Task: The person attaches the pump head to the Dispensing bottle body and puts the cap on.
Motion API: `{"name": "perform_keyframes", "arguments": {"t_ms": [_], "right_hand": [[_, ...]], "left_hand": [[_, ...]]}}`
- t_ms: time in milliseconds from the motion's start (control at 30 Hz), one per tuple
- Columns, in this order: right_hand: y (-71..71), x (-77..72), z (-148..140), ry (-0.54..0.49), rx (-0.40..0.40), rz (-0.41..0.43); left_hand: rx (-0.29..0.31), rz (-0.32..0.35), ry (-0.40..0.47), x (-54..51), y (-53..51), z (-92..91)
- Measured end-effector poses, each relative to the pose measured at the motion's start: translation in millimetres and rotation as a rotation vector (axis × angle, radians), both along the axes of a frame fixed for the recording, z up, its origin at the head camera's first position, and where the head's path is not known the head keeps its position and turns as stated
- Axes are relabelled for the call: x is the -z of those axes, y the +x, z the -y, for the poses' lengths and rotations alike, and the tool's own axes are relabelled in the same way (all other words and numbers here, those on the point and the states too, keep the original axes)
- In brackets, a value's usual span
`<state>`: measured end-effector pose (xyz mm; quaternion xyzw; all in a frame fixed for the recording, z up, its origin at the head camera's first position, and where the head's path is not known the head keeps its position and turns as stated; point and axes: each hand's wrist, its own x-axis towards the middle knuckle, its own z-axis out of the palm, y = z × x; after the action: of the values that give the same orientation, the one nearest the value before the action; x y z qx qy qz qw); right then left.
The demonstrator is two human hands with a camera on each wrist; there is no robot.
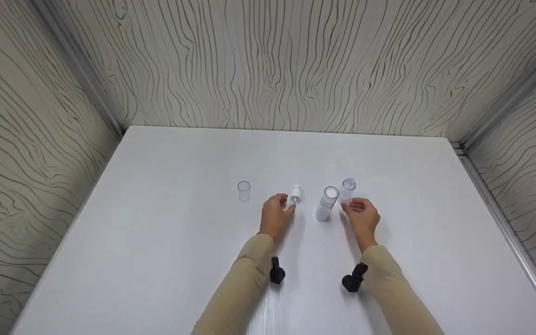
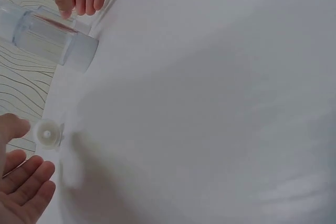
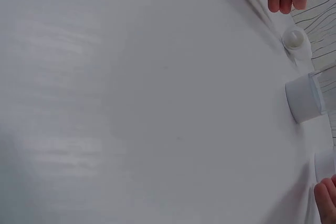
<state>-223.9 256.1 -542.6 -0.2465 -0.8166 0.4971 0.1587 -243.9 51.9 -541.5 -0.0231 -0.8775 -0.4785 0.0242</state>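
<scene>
In the head view my left hand (image 1: 277, 216) is beside a white pump top (image 1: 296, 192) with a thin stem pointing toward me. Its fingers are loosely bent, with a gap to that part in the left wrist view. A tall clear bottle with a white base (image 1: 327, 204) stands between my hands. Just right of it is a smaller clear bottle (image 1: 348, 186). My right hand (image 1: 362, 217) is close to this bottle's lower end, fingers relaxed; whether they touch it I cannot tell. In the right wrist view, only the fingertips of the right hand (image 3: 326, 198) show.
A clear open-ended cap (image 1: 244, 190) stands on the white table (image 1: 156, 232), left of the pump top. Wood-patterned panels (image 1: 268, 65) rise behind the table and along both sides. Black wrist cameras (image 1: 277, 274) sit at both sleeves.
</scene>
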Motion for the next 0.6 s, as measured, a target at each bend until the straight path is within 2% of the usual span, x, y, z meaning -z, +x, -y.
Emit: {"name": "perform_keyframes", "arguments": {"t_ms": [133,467,600], "right_hand": [[-1.8,-4.1,-3,-0.025,0.001,0.016],[-9.8,-10.8,-6,-0.074,-0.09,0.063],[-14.1,-12.5,-3,-0.078,-0.104,0.05]], "left_hand": [[-0.015,-0.001,-0.024,-0.9,-2.0,-5.1],[-0.046,0.06,-0.103,-1.3,-12.0,-13.6],[-0.054,0.042,-0.122,-2.4,-16.5,-16.3]]}}
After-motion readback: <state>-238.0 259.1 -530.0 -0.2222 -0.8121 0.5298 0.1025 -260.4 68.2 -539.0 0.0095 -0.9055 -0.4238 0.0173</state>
